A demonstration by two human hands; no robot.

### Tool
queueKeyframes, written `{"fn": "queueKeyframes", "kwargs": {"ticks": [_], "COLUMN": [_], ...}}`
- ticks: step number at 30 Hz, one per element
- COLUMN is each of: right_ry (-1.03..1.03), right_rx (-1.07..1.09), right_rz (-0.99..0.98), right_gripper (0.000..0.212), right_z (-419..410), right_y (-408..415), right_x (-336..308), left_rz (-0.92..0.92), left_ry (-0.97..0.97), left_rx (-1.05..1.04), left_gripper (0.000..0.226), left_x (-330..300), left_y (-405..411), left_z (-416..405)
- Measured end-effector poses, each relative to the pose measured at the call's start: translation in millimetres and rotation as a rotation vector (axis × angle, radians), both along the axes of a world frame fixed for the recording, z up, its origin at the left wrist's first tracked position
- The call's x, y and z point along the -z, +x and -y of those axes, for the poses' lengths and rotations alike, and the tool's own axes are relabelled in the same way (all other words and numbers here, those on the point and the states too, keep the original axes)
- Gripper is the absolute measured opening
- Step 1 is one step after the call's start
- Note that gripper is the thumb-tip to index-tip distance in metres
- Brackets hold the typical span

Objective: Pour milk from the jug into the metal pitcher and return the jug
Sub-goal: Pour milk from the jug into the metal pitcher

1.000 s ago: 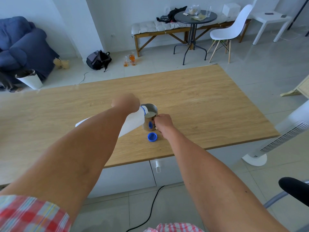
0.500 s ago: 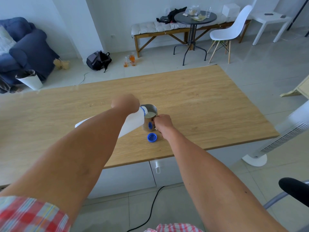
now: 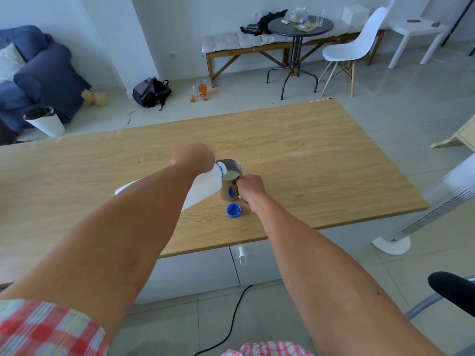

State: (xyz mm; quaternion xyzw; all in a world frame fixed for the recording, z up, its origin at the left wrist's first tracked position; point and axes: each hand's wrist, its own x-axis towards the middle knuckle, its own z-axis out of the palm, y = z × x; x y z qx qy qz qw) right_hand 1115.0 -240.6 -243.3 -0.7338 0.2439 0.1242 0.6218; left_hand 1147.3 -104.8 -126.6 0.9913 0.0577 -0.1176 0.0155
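While my left hand (image 3: 193, 157) grips the jug (image 3: 205, 187) near its neck, I hold it tipped steeply over, its mouth with the blue ring resting just inside the rim of the pitcher (image 3: 229, 183). The jug is white and slants from lower left up to the right, its base sticking out past my left forearm and its body partly hidden behind that arm. The pitcher stands upright on the table (image 3: 308, 155), roughly in the middle of the wooden top, and the milk (image 3: 230, 174) in it shows as a pale surface below the rim. My right hand (image 3: 250, 187) is curled round the pitcher's handle on its right side, fingers closed on it; the handle itself is mostly hidden by them. A blue cap (image 3: 233, 210) lies open side up on the table just in front of the pitcher, near my right wrist, and its blue shows as a reflection in the pitcher's shiny wall. I cannot tell whether a stream is running at the jug's mouth. Beyond the table there are a backpack (image 3: 151, 92) on the floor, a round table (image 3: 299, 25) and a white chair (image 3: 354, 47); a white fan (image 3: 442, 199) stands at the right.
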Motion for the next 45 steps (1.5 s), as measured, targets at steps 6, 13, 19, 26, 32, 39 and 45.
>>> {"fn": "queueKeyframes", "kwargs": {"ticks": [6, 13, 19, 26, 32, 39, 45], "right_ry": [-0.004, -0.015, -0.004, 0.002, 0.001, 0.003, 0.007], "right_rx": [0.0, -0.002, 0.009, 0.003, -0.001, -0.005, -0.004], "right_rz": [0.001, -0.004, -0.007, 0.006, -0.006, -0.001, 0.001], "right_gripper": [0.021, 0.024, 0.032, 0.023, 0.024, 0.022, 0.023], "right_z": [0.2, 0.0, -1.0, -0.3, 0.2, -0.9, 0.0], "right_y": [0.7, 0.8, 1.1, 0.9, 1.2, 1.1, 0.8], "right_x": [-0.3, 0.5, 2.2, -0.2, 0.1, 0.3, 0.1], "left_rz": [-0.002, -0.002, -0.004, -0.01, -0.008, -0.006, -0.008], "left_ry": [0.007, 0.008, 0.017, 0.028, 0.035, 0.039, 0.046], "left_rx": [0.002, 0.01, 0.006, 0.004, 0.004, 0.003, 0.009], "left_gripper": [0.023, 0.023, 0.024, 0.024, 0.025, 0.021, 0.022], "left_x": [-1.8, -1.7, -1.8, -2.7, -3.1, -4.5, -4.8], "left_y": [-0.1, 0.1, 0.5, 0.2, -0.4, -0.2, -0.7], "left_z": [0.7, 0.5, 1.0, 1.3, 2.2, 3.5, 2.9]}}
